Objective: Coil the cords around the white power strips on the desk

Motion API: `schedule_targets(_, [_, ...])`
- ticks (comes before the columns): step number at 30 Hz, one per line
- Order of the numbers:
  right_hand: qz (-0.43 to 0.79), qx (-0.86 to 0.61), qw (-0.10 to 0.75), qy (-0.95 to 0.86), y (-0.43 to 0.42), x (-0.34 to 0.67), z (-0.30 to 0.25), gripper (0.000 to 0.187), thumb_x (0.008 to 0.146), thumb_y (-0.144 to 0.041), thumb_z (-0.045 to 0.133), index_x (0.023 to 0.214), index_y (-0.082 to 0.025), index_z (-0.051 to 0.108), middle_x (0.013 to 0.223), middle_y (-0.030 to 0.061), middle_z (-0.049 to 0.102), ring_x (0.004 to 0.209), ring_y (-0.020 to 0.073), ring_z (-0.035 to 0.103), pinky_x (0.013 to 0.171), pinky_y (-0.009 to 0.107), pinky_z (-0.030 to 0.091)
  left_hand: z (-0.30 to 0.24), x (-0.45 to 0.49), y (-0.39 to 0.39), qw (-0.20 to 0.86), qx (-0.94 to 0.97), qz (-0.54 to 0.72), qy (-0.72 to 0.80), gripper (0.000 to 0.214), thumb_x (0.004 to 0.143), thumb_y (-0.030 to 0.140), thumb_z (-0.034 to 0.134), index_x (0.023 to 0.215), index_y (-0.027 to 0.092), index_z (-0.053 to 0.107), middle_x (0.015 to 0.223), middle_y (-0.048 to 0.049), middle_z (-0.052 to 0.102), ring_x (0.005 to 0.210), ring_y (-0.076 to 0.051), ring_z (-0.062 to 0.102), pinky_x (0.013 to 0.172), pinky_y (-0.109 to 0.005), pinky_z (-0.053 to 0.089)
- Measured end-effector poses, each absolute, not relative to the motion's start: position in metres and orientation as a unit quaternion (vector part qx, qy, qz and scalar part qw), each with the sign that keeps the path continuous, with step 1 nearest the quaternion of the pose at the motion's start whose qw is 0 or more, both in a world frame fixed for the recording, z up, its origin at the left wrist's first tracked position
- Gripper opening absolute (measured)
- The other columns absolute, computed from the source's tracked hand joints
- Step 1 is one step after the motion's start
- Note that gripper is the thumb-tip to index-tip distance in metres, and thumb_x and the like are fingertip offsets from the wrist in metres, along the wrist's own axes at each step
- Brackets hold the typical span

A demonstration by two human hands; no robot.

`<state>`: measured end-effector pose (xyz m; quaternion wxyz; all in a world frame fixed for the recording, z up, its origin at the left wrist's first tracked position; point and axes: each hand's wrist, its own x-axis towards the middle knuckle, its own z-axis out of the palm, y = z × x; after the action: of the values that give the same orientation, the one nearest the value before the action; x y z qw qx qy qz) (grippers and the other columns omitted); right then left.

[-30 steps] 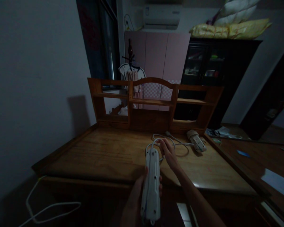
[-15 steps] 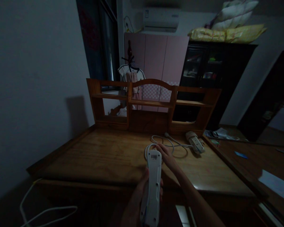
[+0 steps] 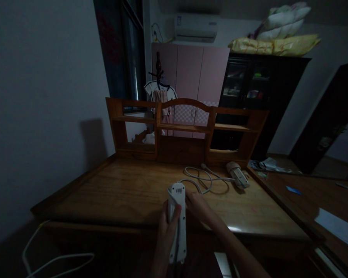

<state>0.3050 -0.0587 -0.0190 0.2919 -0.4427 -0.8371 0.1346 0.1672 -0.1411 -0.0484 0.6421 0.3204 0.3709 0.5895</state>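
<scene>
My left hand is wrapped round a long white power strip, held on its side over the near edge of a wooden desk, back face and label showing. My right hand rests against the strip's right side just behind it; its fingers are curled and partly hidden. The strip's white cord loops across the desk toward a second small white power strip lying at the back right.
A wooden shelf unit stands along the desk's far edge. Another white cable lies on the floor at the lower left. A dark table with papers adjoins on the right. Behind are pink wardrobes and a dark cabinet.
The strip has been turned from face-up onto its side and drawn nearer. My right hand has pulled back from the cord loop to the strip's side.
</scene>
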Motion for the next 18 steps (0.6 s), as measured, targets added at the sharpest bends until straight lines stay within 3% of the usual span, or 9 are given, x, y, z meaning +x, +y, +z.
schedule_targets(3, [0.12, -0.448, 0.283, -0.839, -0.063, 0.3, -0.014, 0.021, 0.093, -0.024, 0.042, 0.095, -0.018, 0.062, 0.08, 0.0078, 0.069, 0.066, 0.0174, 0.062, 0.057, 0.025, 0.034, -0.047, 0.163, -0.137, 0.485, 0.372, 0.616, 0.497, 0.054, 0.078, 0.05, 0.063, 0.125, 0.026, 0.049, 0.126, -0.0041, 0.057, 0.121, -0.023, 0.048, 0.098, -0.028, 0.035])
schedule_targets(5, [0.099, -0.46, 0.264, -0.842, -0.068, 0.298, -0.01, 0.023, 0.096, -0.028, 0.039, 0.097, -0.019, 0.061, 0.081, 0.0065, 0.07, 0.07, 0.0167, 0.064, 0.058, 0.024, 0.034, -0.045, 0.159, -0.135, 0.458, 0.389, 0.607, 0.52, 0.052, 0.08, 0.053, 0.058, 0.123, 0.026, 0.05, 0.126, -0.0035, 0.057, 0.121, -0.023, 0.048, 0.099, -0.03, 0.035])
schedule_targets(11, [-0.03, -0.471, 0.176, -0.864, -0.09, 0.301, 0.003, 0.026, 0.098, -0.034, 0.036, 0.095, -0.02, 0.058, 0.076, 0.0036, 0.069, 0.064, 0.0159, 0.064, 0.053, 0.025, 0.028, -0.04, 0.138, -0.136, 0.417, 0.381, 0.594, 0.572, 0.052, 0.081, 0.058, 0.054, 0.12, 0.024, 0.051, 0.12, -0.0047, 0.061, 0.117, -0.024, 0.053, 0.096, -0.032, 0.039])
schedule_targets(18, [-0.082, -0.443, 0.135, -0.882, -0.112, 0.315, 0.057, 0.019, 0.095, -0.028, 0.045, 0.09, -0.02, 0.062, 0.081, 0.0037, 0.069, 0.069, 0.0142, 0.062, 0.055, 0.025, 0.029, -0.015, 0.119, -0.133, 0.234, 0.478, 0.456, 0.714, 0.06, 0.083, 0.063, 0.042, 0.13, 0.025, 0.043, 0.111, -0.0106, 0.066, 0.099, -0.028, 0.062, 0.078, -0.033, 0.045])
